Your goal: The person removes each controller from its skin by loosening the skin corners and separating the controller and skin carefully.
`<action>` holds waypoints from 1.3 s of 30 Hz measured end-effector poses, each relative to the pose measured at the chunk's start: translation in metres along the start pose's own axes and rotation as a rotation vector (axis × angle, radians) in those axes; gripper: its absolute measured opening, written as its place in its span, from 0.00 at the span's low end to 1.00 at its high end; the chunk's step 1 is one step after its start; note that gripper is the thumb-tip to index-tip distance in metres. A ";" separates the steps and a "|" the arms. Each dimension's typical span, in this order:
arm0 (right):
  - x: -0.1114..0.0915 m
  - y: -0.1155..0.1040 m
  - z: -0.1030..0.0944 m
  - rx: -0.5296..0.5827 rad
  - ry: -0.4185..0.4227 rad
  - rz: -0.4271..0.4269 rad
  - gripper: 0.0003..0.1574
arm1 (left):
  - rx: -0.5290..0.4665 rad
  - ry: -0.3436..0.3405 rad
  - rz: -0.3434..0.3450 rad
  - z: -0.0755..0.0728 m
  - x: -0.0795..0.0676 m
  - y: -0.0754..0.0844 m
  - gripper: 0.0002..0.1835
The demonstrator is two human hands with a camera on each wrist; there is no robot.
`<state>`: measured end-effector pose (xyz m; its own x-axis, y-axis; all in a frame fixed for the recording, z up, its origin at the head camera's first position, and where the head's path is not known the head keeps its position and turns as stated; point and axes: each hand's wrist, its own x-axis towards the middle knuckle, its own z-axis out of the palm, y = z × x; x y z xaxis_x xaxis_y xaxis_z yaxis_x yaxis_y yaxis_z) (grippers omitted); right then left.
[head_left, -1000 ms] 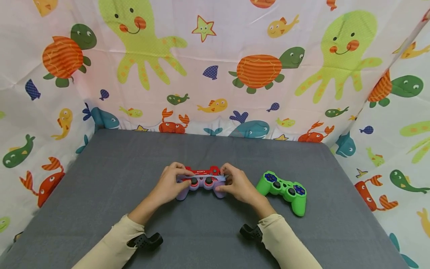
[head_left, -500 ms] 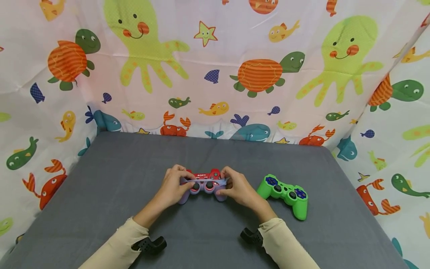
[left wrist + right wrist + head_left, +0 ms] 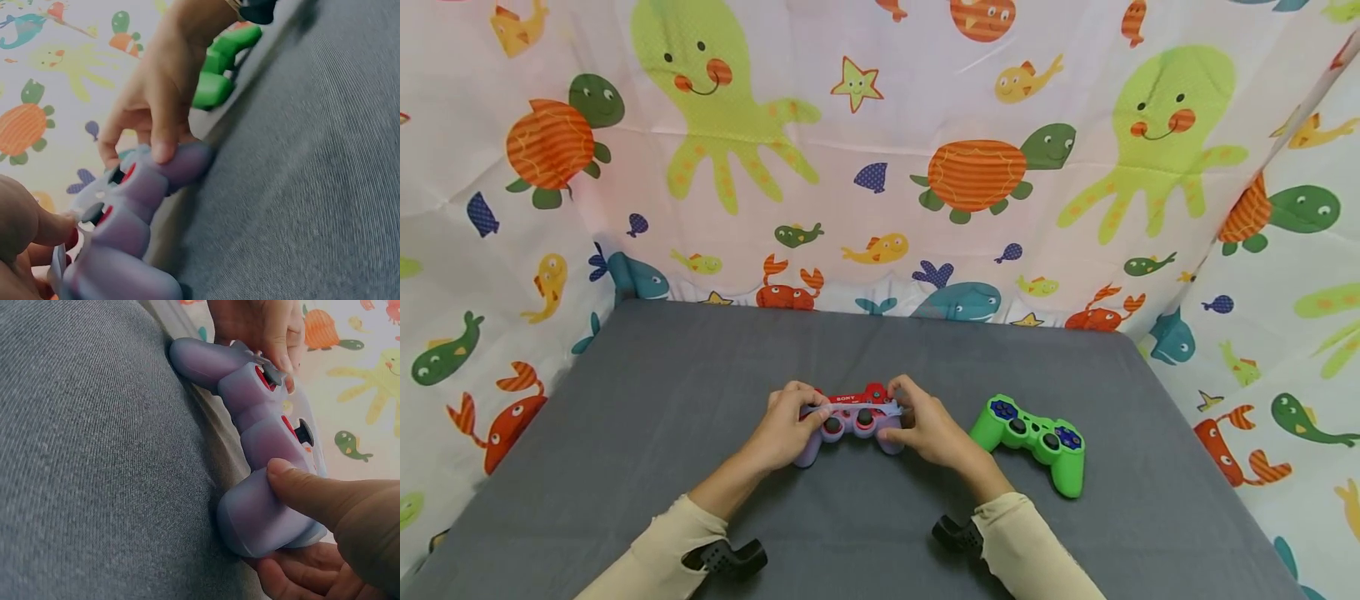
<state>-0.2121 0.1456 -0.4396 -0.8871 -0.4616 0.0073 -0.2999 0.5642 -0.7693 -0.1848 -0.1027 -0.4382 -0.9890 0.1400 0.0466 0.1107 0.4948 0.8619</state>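
A red game controller (image 3: 855,398) sits partly inside a pale purple silicone cover (image 3: 808,452), low over the table. Its upper red part is bare, and the cover's edge stretches across its middle. The black thumbsticks (image 3: 94,214) poke out through red-rimmed openings. My left hand (image 3: 786,425) pinches the stretched edge at the left side between thumb and fingers. At the other end my right hand (image 3: 928,427) holds the covered grip, thumb on top (image 3: 287,475) and fingers curled beneath. The fingers hide both ends of the controller.
To the right of my right hand, a green controller (image 3: 1037,442) with blue buttons lies on the grey tabletop (image 3: 737,350). A white curtain (image 3: 895,100) printed with sea animals hangs behind and at the sides. Black wrist devices (image 3: 724,558) show at both sleeves.
Both hands keep their hold on the covered controller. It now tilts slightly, its right side a little higher in the head view. The view itself shifts slightly; the green controller stays put.
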 end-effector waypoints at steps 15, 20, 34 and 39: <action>-0.001 0.011 0.003 -0.008 -0.037 -0.011 0.28 | 0.062 -0.091 0.063 -0.005 -0.003 -0.005 0.06; -0.001 0.009 0.003 -0.035 -0.004 -0.028 0.26 | 0.123 -0.062 0.086 -0.005 -0.001 -0.008 0.11; 0.002 0.001 0.015 0.092 0.099 -0.092 0.12 | 0.161 -0.017 0.121 -0.002 0.001 -0.011 0.10; 0.003 -0.002 0.017 0.156 0.148 -0.065 0.05 | 0.159 -0.013 0.124 -0.002 0.000 -0.010 0.11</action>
<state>-0.2085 0.1314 -0.4490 -0.9131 -0.3812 0.1447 -0.3100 0.4188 -0.8535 -0.1862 -0.1091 -0.4463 -0.9655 0.2194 0.1402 0.2471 0.6024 0.7590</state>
